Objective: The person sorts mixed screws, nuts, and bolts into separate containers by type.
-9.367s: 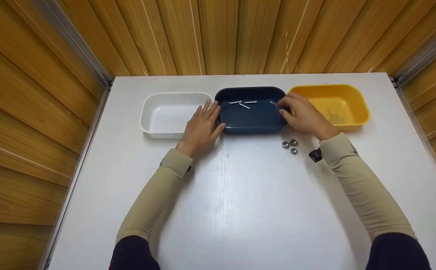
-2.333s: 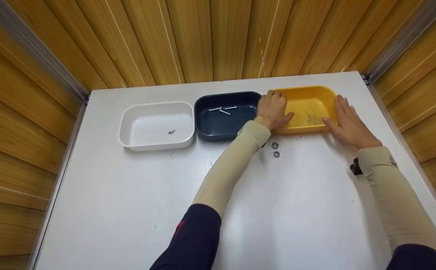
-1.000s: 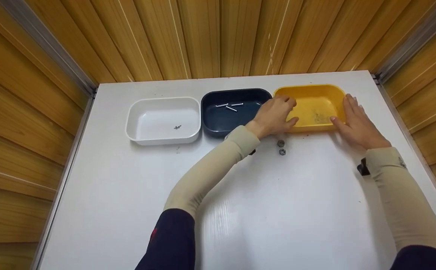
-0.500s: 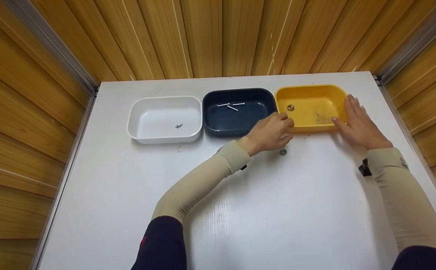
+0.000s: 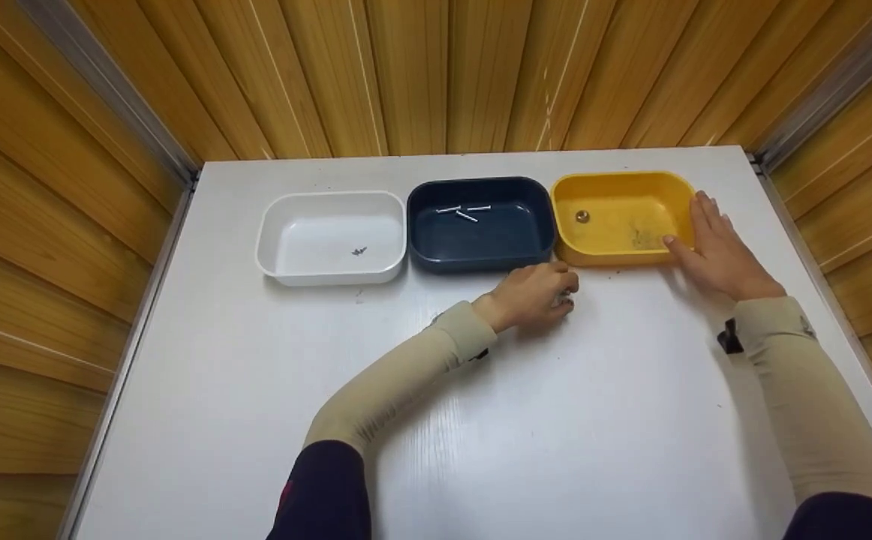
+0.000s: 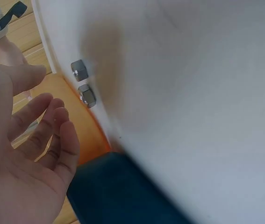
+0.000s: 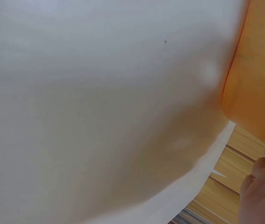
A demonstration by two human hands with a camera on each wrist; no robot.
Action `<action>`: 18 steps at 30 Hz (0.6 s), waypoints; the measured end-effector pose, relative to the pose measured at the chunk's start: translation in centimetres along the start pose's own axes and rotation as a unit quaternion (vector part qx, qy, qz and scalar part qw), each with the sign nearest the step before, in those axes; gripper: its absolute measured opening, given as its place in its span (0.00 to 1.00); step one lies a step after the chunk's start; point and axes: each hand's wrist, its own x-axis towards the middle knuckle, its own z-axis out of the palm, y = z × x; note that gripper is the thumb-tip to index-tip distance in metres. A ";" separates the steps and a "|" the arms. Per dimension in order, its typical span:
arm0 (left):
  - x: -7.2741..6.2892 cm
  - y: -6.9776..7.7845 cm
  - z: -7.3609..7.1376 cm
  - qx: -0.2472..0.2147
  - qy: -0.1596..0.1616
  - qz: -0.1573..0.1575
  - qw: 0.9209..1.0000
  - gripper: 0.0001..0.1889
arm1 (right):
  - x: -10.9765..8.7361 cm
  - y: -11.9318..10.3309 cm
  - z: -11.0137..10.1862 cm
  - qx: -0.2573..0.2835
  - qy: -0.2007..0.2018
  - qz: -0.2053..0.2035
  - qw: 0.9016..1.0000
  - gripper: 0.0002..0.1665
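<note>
My left hand point(image 5: 530, 296) is just in front of the seam between the navy and yellow trays, at two hex nuts. The left wrist view shows its thumb and bent fingers apart, with the nearer nut point(image 6: 86, 95) and the other nut point(image 6: 79, 70) lying on the table beyond the fingertips. Another nut point(image 5: 582, 217) lies at the left inside the yellow tray point(image 5: 616, 259). Against that tray's right wall rests my right hand point(image 5: 721, 251), fingers straight and thumb at the front rim. The right wrist view shows only part of this hand point(image 7: 263, 191).
The navy tray point(image 5: 481, 264) holds three bolts point(image 5: 467, 213). To its left stands a white tray point(image 5: 331, 279) with a few tiny screws point(image 5: 359, 251). All three trays form a row along the back of the white table point(image 5: 526, 450), before a wood-slat wall point(image 5: 421, 75).
One nut has gone from the table into the yellow tray. My left hand has drawn back from over that tray to the two nuts. My right hand has stayed at the tray's wall.
</note>
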 end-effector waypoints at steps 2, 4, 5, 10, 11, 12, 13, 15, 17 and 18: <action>-0.1 -0.1 0.3 0.000 -0.005 -0.004 1.000 0.11 | 0.0 0.0 0.0 -0.001 -0.002 0.003 1.000 0.56; -0.1 -0.2 0.6 0.002 -0.013 -0.010 1.000 0.11 | 0.0 -0.1 0.0 -0.001 -0.004 0.006 1.000 0.56; -0.1 -0.2 0.7 0.003 -0.016 -0.013 1.000 0.11 | 0.0 -0.1 0.0 0.000 -0.006 0.009 1.000 0.57; 0.1 -0.4 1.2 0.006 -0.029 -0.023 0.999 0.11 | -0.1 -0.1 0.1 0.000 -0.009 0.015 1.000 0.57; 0.1 -0.4 1.3 0.005 -0.030 -0.024 0.999 0.11 | -0.1 -0.2 0.1 0.000 -0.009 0.015 1.000 0.57; 0.2 -0.4 1.4 0.007 -0.032 -0.024 0.999 0.11 | -0.1 -0.1 0.1 0.000 -0.008 0.014 1.000 0.57; 0.2 -0.5 1.5 0.008 -0.033 -0.025 0.999 0.11 | -0.1 -0.1 0.1 0.000 -0.007 0.012 1.000 0.57; 0.3 -0.4 1.5 0.011 -0.034 -0.025 0.999 0.11 | -0.1 -0.1 0.0 0.001 -0.004 0.010 1.000 0.57; 0.4 -0.4 1.6 0.014 -0.032 -0.025 0.999 0.10 | -0.1 -0.1 0.0 0.000 0.000 0.005 1.000 0.56; 0.4 -0.4 1.6 0.015 -0.031 -0.025 0.999 0.10 | -0.1 -0.1 0.0 0.000 0.002 0.005 1.000 0.56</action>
